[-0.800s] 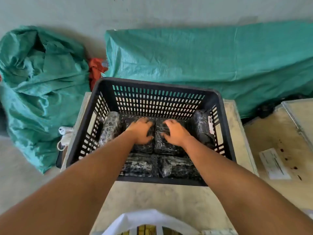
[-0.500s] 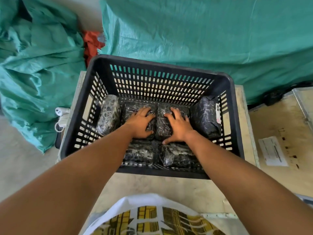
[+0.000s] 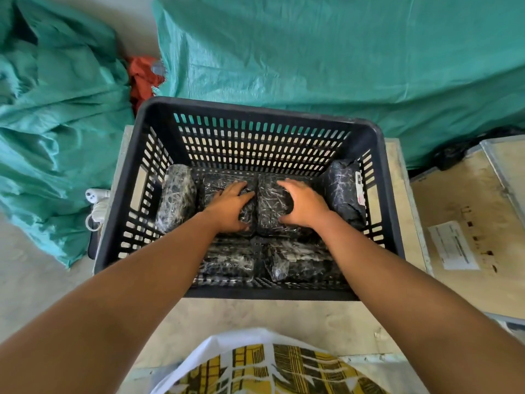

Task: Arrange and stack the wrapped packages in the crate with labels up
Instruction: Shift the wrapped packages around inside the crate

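Note:
A black slotted crate (image 3: 255, 115) stands on a pale wooden surface. Inside lie several black packages wrapped in clear film. My left hand (image 3: 231, 207) rests palm down on the back-left middle package (image 3: 216, 183). On the package beside it (image 3: 274, 206), my right hand (image 3: 305, 204) lies with its fingers curled over the far edge. One package (image 3: 176, 200) stands on edge against the left wall. Another (image 3: 342, 191) leans at the right wall, its white label facing the wall. Two more packages (image 3: 230, 261) (image 3: 298, 261) lie at the front.
Green tarpaulin (image 3: 341, 52) covers bulk behind the crate and a heap at the left (image 3: 56, 109). A red cloth (image 3: 142, 78) sits between them. A white power strip (image 3: 96, 194) lies left of the crate. A wooden box with a paper label (image 3: 451, 245) stands to the right.
The camera has tilted down and closer, so the crate looks larger. My right hand has shifted slightly right on its package, the fingers more curled. The left hand stays in place.

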Demonstrator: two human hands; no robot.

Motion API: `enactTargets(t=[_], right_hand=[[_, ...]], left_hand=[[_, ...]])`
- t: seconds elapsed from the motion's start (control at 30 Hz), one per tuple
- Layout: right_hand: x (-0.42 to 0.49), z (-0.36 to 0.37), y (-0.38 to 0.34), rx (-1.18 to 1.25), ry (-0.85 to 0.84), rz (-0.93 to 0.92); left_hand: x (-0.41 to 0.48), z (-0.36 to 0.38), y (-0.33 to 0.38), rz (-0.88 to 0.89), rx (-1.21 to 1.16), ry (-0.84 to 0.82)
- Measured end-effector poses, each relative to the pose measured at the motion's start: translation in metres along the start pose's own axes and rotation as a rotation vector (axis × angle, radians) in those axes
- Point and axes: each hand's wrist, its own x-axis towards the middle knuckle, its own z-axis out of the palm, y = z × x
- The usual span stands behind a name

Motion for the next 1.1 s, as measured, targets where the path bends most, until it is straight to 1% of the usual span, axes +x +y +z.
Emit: enactTargets(t=[0.03, 0.07, 0.1, 0.2, 0.3, 0.43, 0.5, 0.57, 0.67, 0.73, 0.8, 0.87, 0.93, 1.03, 1.1], right_hand=[[-0.002, 0.006, 0.001, -0.130, -0.119, -0.005], [-0.004, 0.014, 0.001, -0.212, -0.203, -0.001], [-0.006, 0.020, 0.000, -0.248, -0.239, 0.009], [-0.004, 0.028, -0.008, -0.285, -0.219, 0.030], [0.000, 0.028, -0.017, -0.355, -0.241, 0.023], [0.000, 0.016, -0.019, -0.374, -0.224, -0.049], [-0.002, 0.002, -0.016, -0.363, -0.168, -0.113], [-0.005, -0.010, -0.012, -0.296, -0.072, -0.148], [-0.009, -0.020, -0.003, -0.122, 0.087, -0.192], [-0.014, -0.020, 0.002, -0.007, 0.174, -0.219], [-0.018, -0.019, 0.007, 0.092, 0.229, -0.241], [-0.018, -0.017, 0.011, 0.166, 0.296, -0.264], [-0.016, -0.017, 0.013, 0.242, 0.360, -0.259], [-0.015, -0.017, 0.015, 0.369, 0.428, -0.215], [-0.015, -0.017, 0.015, 0.431, 0.507, -0.194]], left_hand=[[0.000, 0.001, 0.001, -0.003, 0.009, 0.000], [0.000, 0.002, 0.002, -0.007, 0.015, -0.001], [0.000, 0.004, 0.003, -0.012, 0.022, 0.000], [0.002, 0.006, 0.003, -0.015, 0.028, 0.005], [0.002, 0.006, 0.001, -0.008, 0.027, 0.007], [0.003, 0.004, 0.000, -0.018, -0.028, 0.015], [0.004, 0.003, -0.002, -0.022, -0.085, 0.024], [0.005, 0.001, -0.004, -0.028, -0.140, 0.030], [0.004, 0.000, -0.001, -0.045, -0.212, 0.049], [0.004, -0.001, 0.004, -0.040, -0.310, 0.119], [0.006, -0.009, 0.012, 0.033, -0.382, 0.228], [0.010, -0.019, 0.020, 0.139, -0.345, 0.291], [0.013, -0.025, 0.028, 0.189, -0.324, 0.297], [0.015, -0.030, 0.031, 0.161, -0.413, 0.281], [0.018, -0.035, 0.030, 0.197, -0.436, 0.294]])
